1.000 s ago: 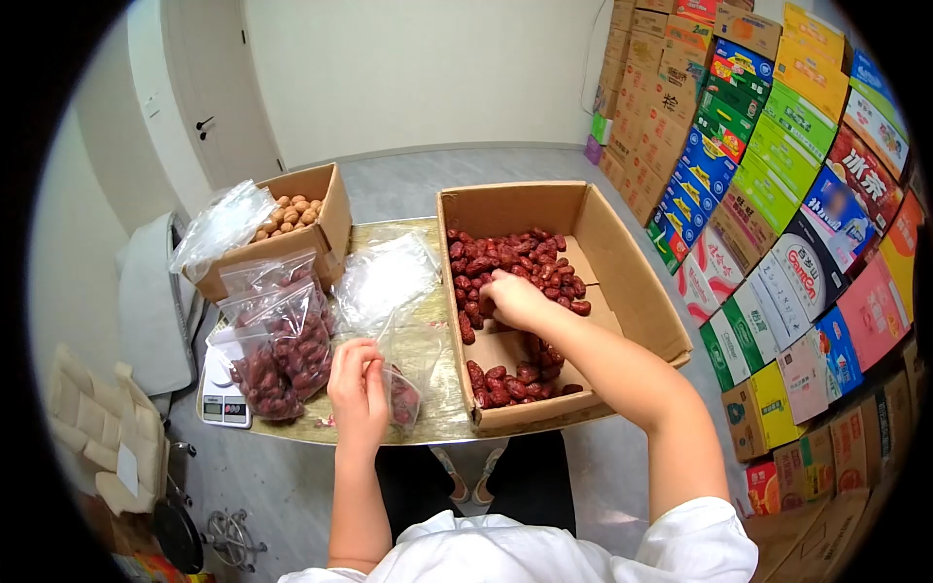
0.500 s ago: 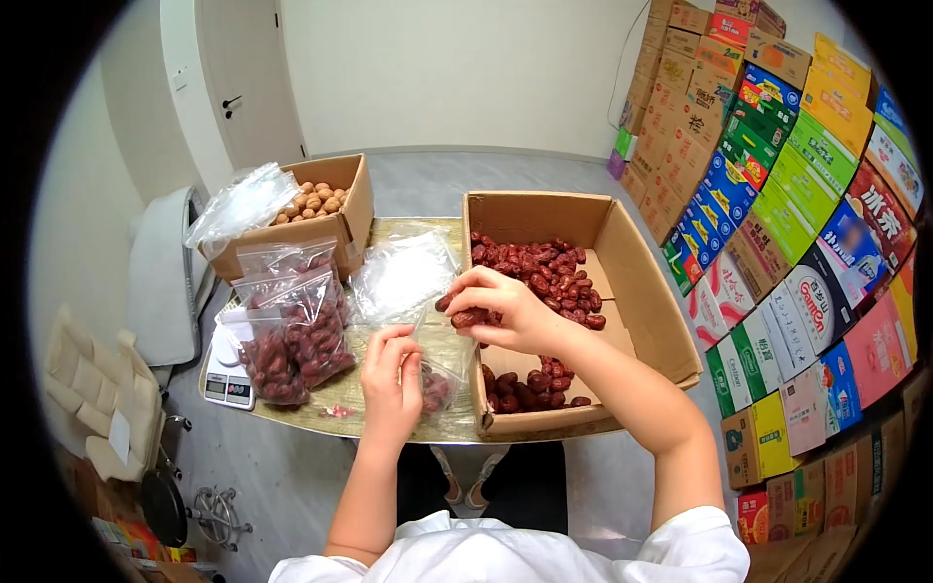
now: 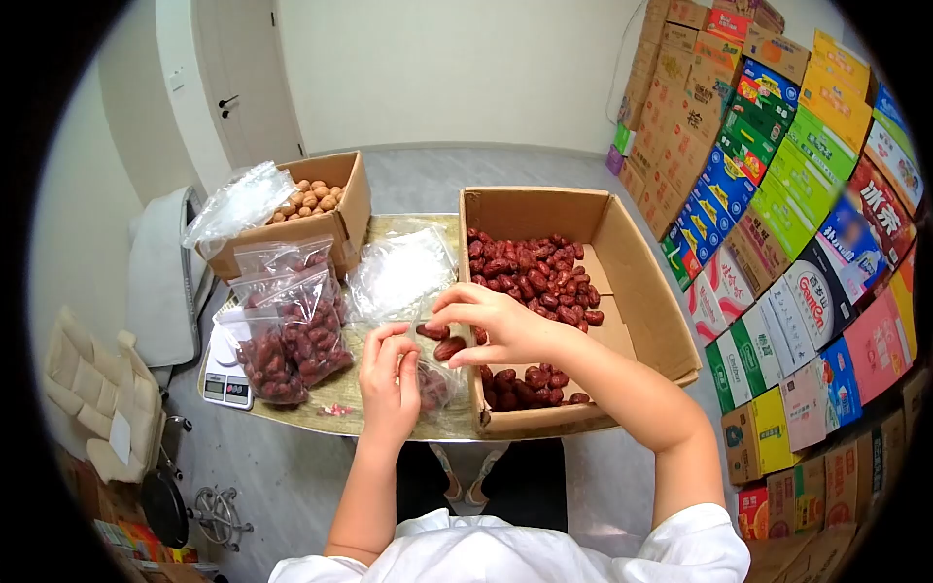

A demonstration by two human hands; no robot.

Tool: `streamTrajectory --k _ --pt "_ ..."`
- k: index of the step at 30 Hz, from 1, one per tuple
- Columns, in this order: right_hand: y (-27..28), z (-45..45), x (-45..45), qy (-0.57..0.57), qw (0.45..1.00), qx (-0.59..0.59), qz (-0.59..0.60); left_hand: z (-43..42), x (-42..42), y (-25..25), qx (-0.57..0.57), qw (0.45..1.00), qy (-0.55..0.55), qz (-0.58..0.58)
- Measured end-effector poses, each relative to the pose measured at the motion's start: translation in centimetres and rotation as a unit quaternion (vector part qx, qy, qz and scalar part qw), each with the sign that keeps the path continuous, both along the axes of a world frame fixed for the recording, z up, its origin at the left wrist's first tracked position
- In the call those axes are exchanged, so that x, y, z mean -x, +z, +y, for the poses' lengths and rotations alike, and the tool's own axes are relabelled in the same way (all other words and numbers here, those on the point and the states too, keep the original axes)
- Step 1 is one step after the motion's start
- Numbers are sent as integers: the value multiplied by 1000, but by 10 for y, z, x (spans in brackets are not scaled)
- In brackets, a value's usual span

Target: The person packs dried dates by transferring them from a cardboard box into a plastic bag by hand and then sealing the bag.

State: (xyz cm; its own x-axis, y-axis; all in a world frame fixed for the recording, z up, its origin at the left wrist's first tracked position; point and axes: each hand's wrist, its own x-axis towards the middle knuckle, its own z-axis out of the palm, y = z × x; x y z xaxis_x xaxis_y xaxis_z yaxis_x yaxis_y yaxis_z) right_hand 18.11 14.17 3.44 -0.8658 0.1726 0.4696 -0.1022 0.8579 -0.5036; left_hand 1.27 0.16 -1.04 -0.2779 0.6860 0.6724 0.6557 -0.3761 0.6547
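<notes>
My left hand (image 3: pixel 391 381) pinches the rim of a clear plastic bag (image 3: pixel 439 396) at the table's front edge; some red dates show inside it. Over the bag's mouth, my right hand (image 3: pixel 501 328) curls loosely around a few red dates (image 3: pixel 449 348), with the thumb below and fingertips above. To the right stands an open cardboard box (image 3: pixel 646 291) with many loose red dates (image 3: pixel 539 277) in two heaps. Filled zip bags of dates (image 3: pixel 296 345) stand left of my left hand.
A kitchen scale (image 3: pixel 226 389) lies at the table's left edge. Behind the filled bags is a box of walnuts (image 3: pixel 313 199) with plastic bags (image 3: pixel 238 209) on its corner. Flat clear bags (image 3: pixel 403 272) lie mid-table. Stacked cartons (image 3: pixel 768 223) line the right wall.
My right hand has moved left and slightly down from the box's edge to the bag's mouth, bringing the dates with it; its fingers are looser. My left hand stays on the bag.
</notes>
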Motion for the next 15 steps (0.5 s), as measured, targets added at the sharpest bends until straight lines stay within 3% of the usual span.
streamTrajectory --k 4,7,13,15 --pt "0 18 -3 -82 993 -5 82 -1 1 -2 -27 1000 6 12" --pt "10 24 -14 -223 968 110 26 -4 2 -2 -12 1000 9 -1" --pt "-29 53 -33 -154 938 25 -308 -7 2 -1 -11 1000 8 4" --pt "-29 48 -35 -132 882 19 -452 -8 1 0 -15 1000 9 3"
